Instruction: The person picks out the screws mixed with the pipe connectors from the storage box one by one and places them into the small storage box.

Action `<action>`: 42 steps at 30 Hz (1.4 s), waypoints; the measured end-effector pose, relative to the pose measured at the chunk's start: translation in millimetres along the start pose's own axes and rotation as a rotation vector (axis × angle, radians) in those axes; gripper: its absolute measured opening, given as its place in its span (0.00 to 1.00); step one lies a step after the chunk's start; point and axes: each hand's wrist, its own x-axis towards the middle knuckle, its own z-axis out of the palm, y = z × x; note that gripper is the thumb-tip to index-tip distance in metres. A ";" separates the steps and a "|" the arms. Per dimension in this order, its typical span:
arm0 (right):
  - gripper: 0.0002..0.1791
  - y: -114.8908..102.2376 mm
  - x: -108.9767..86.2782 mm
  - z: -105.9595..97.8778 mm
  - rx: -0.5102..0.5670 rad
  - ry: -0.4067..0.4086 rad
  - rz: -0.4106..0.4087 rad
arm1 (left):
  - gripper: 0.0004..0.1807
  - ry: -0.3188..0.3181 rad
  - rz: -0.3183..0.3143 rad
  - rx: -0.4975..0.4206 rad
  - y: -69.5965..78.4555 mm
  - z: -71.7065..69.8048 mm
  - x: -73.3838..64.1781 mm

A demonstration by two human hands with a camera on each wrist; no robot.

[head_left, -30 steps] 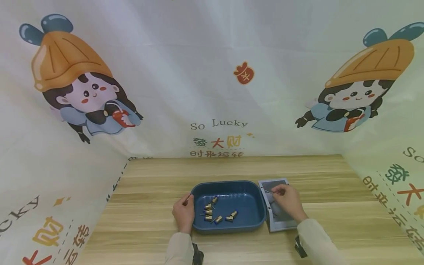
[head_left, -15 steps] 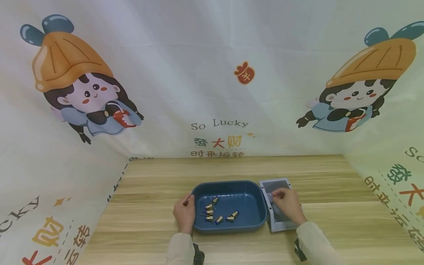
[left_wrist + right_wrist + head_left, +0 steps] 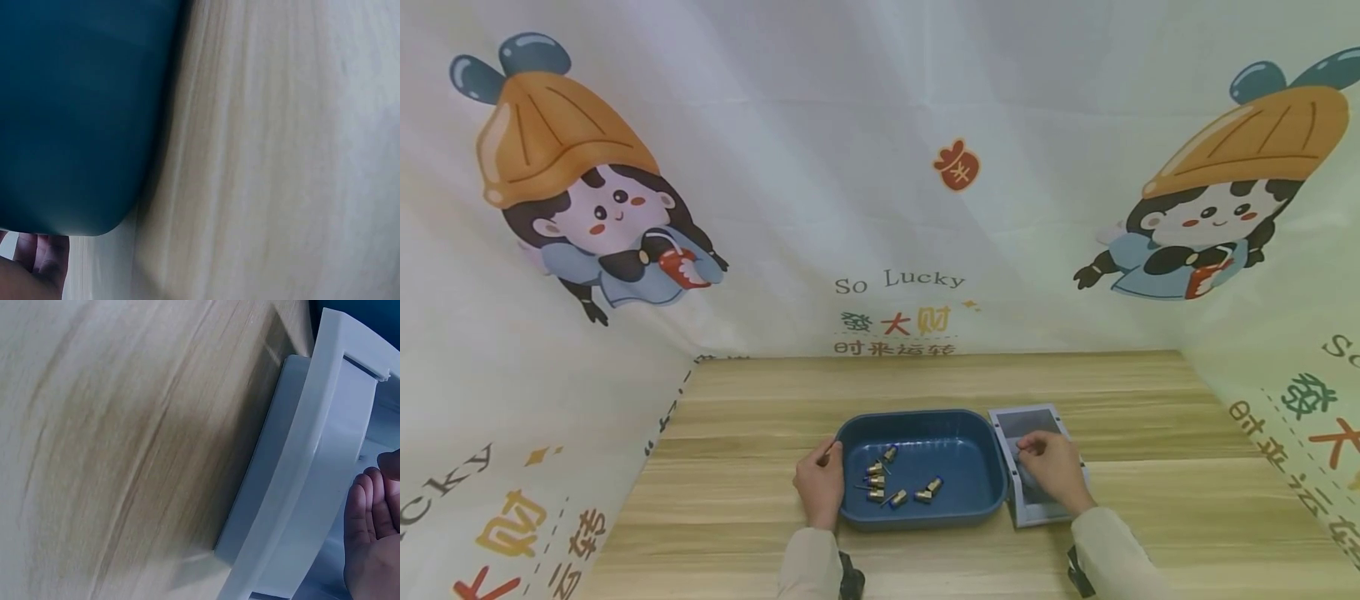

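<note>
My left hand [image 3: 820, 483] grips the left rim of a dark blue plastic tray [image 3: 925, 512], its curled fingers [image 3: 50, 256] at the tray's edge in the left wrist view. Inside the tray lie several small brass fittings [image 3: 897, 498] with blue collars; thin pins stick out of some. To the right, my right hand [image 3: 1056, 471] is over a shallow grey-white box [image 3: 1041, 515], thumb and fingertips brought close together. In the right wrist view its bent fingers [image 3: 359, 515] are inside the box's wall. I cannot tell whether something small is between the fingertips.
The box stands right beside the tray's right side, both on a wood-grain table [image 3: 760, 417]. A white printed cloth [image 3: 790, 208] encloses the back and both sides. Dark bands show at both wrists below light sleeves [image 3: 812, 562].
A thin pin stuck out from my right fingertips a second ago; it no longer shows. The right hand has shifted slightly lower over the box. My left hand stays on the tray.
</note>
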 end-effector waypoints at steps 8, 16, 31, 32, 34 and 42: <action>0.06 -6.0 2.7 -2.4 0.000 -0.001 -0.011 | 0.12 0.006 -0.005 -0.006 0.3 -1.4 -0.6; 0.05 -16.0 5.5 -4.4 0.013 -0.009 -0.065 | 0.12 -0.009 -0.014 0.000 0.5 -3.2 -0.8; 0.05 -36.6 11.4 2.4 0.081 -0.058 -0.064 | 0.12 -0.012 -0.015 0.004 -1.0 -2.9 0.0; 0.05 -37.9 11.4 3.8 0.082 -0.052 -0.068 | 0.12 -0.013 -0.016 0.003 -0.8 -2.8 -0.3; 0.06 -40.6 11.4 6.2 0.073 -0.042 -0.087 | 0.13 -0.014 -0.014 0.001 -0.1 -2.7 -0.7; 0.04 -48.9 10.7 16.9 0.071 -0.074 -0.128 | 0.12 -0.014 -0.008 -0.011 2.4 -2.3 -0.9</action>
